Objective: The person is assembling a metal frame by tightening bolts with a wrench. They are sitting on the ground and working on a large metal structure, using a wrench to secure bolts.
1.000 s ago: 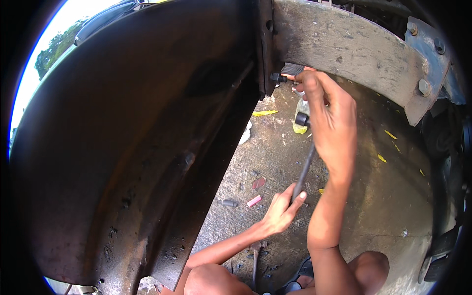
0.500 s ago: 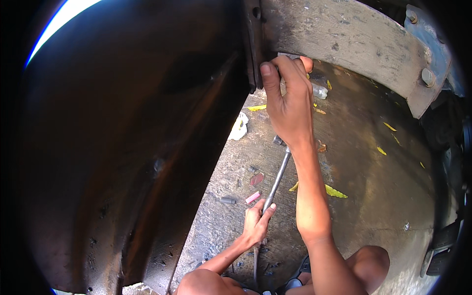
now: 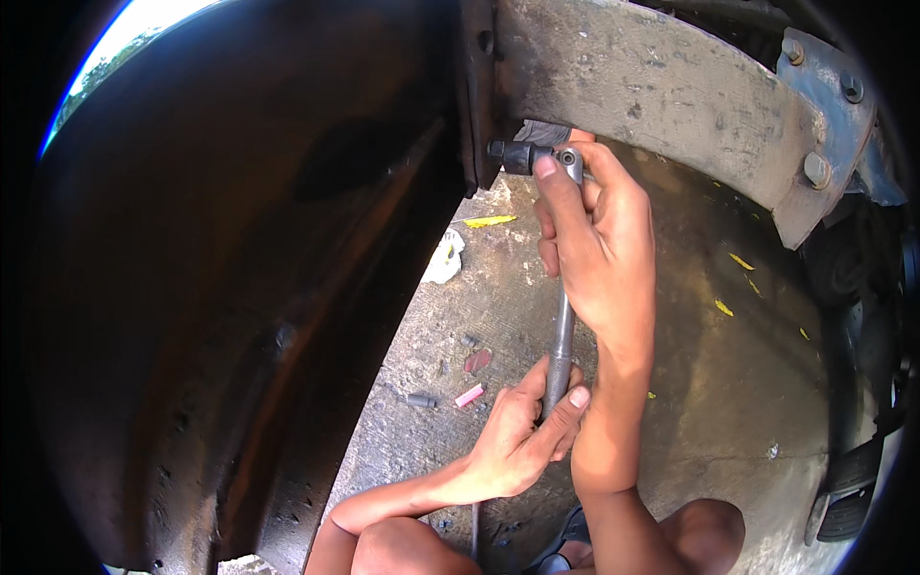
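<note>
A long steel socket wrench [image 3: 563, 331] stands nearly upright in front of me, its swivel head fitted with a black socket [image 3: 518, 156]. My right hand [image 3: 606, 244] is closed around the top of the wrench, with the thumb on the head beside the socket. Lower down, my left hand [image 3: 527, 426] wraps the knurled handle. The socket points left at a hex bolt head [image 3: 495, 149] on the flange of the big dark metal panel [image 3: 259, 287]; whether it is seated fully, I cannot tell.
A grey metal beam [image 3: 652, 67] crosses above, ending at a bolted blue bracket [image 3: 832, 115]. On the concrete lie a loose grey socket [image 3: 418, 401], a pink piece [image 3: 470, 395], a reddish disc [image 3: 477, 360], white plastic [image 3: 445, 257] and yellow leaves. My knees are close below.
My left hand has raised the wrench to the flange. My right hand has left the flange's edge, dropped slightly to the right and closed on the wrench head.
</note>
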A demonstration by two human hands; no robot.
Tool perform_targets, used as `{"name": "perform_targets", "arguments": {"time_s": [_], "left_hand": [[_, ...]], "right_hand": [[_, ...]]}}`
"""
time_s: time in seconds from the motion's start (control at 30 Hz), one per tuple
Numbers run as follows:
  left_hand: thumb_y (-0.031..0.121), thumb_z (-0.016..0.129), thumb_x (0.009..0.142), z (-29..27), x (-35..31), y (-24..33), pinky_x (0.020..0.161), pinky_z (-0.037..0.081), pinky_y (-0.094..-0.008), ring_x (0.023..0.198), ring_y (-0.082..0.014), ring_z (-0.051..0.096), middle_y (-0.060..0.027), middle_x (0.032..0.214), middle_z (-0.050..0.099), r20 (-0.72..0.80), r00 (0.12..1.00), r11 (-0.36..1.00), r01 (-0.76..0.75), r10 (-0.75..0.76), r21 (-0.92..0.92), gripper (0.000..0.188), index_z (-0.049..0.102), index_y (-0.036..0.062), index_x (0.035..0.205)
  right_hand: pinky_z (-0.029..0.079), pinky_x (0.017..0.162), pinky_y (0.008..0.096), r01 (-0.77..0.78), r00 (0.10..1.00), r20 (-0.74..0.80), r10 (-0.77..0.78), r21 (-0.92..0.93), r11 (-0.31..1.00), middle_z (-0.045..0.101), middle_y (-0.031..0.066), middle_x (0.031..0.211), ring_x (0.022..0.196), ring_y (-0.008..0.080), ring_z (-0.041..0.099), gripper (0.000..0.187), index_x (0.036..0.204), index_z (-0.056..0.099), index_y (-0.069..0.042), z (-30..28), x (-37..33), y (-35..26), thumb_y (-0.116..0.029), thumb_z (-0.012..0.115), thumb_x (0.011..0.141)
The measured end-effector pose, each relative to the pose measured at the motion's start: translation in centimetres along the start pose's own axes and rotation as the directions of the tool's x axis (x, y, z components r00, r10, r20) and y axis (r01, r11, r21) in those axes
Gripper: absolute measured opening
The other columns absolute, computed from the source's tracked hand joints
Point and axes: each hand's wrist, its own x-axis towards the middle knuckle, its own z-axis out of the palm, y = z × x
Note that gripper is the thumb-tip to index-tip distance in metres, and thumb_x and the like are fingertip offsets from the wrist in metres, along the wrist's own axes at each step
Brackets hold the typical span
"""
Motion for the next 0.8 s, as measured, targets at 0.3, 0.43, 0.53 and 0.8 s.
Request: {"name": "perform_targets", "arguments": {"time_s": [0.3,0.43,0.53,0.8], "left_hand": [[0.027,0.052,0.11,-4.0,-2.4,7.8,0.06,0.045,-0.0229,0.07,-0.006,0.06,-0.0049,0.077,0.065,0.445,0.895,0.96,0.099,0.029,-0.263,0.032,0.051,-0.0028,0.122],[0.025,0.054,0.109,-4.9,-1.2,5.3,0.062,0.048,-0.0251,0.07,-0.0095,0.063,-0.0052,0.077,0.066,0.364,0.927,0.989,0.127,-0.09,-0.079,0.028,0.057,-0.0022,0.116],[0.024,0.058,0.107,-5.4,-0.3,3.9,0.063,0.049,-0.0262,0.072,-0.0109,0.065,-0.0047,0.077,0.068,0.262,0.955,0.989,0.122,-0.139,0.079,0.026,0.059,-0.0011,0.114],[0.03,0.061,0.105,-7.1,3.9,-0.3,0.074,0.055,-0.0341,0.085,-0.0145,0.068,-0.0081,0.092,0.07,0.12,0.993,0.902,-0.036,-0.017,0.43,0.034,0.059,0.0002,0.122]], "right_hand": [[0.03,0.045,0.0233,-0.273,0.95,0.154,0.272,-0.019,0.962,0.051,-0.0033,0.057,0.046,0.004,0.041,0.037,0.083,0.066,-0.001,-1.3,2.1,-1.7,-0.034,0.064,0.1],[0.031,0.045,0.0283,0.008,0.999,0.049,0.003,-0.231,0.973,0.041,-0.0041,0.049,0.046,0.0043,0.038,0.037,0.073,0.064,0.003,-0.6,2.2,-2.1,-0.025,0.067,0.098],[0.029,0.05,0.027,0.087,0.991,0.12,-0.065,-0.191,0.978,0.041,-0.0036,0.053,0.052,0.0046,0.037,0.03,0.087,0.065,0.005,-0.9,2.2,-0.1,-0.022,0.068,0.099],[0.04,0.058,0.0325,0.267,0.962,0.134,-0.236,-0.317,0.91,0.055,0.0099,0.06,0.054,0.0191,0.056,0.021,0.1,0.066,0.001,-1.3,2.1,0.6,-0.02,0.069,0.098]]}}
